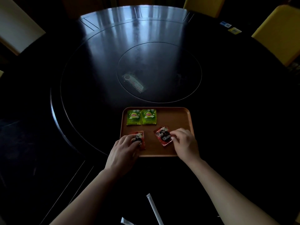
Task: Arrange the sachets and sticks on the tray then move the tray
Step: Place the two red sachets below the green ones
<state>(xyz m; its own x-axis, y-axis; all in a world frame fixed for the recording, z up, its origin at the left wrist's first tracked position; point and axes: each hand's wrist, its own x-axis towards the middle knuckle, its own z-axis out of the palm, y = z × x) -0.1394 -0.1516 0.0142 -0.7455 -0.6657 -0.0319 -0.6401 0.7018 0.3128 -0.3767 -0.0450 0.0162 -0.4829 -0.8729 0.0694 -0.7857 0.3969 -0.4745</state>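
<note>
A brown tray [177, 120] sits on the dark round table. Two green tea sachets [134, 117] [148, 116] lie side by side in its far left corner. My left hand [125, 147] grips a red coffee sachet [141, 140] at the tray's near left. My right hand [185, 143] pinches the right edge of a second red coffee sachet [163, 136], which lies tilted near the tray's middle. A white stick [155, 209] lies on the table close to me, and the end of another stick [125, 221] shows at the bottom edge.
A glass turntable [159, 72] with a faint white object [134, 83] under it fills the table's centre. Yellow chairs [279, 33] stand at the far right, with small cards [230, 27] on the table beside them. A pale chair [16, 26] is at far left.
</note>
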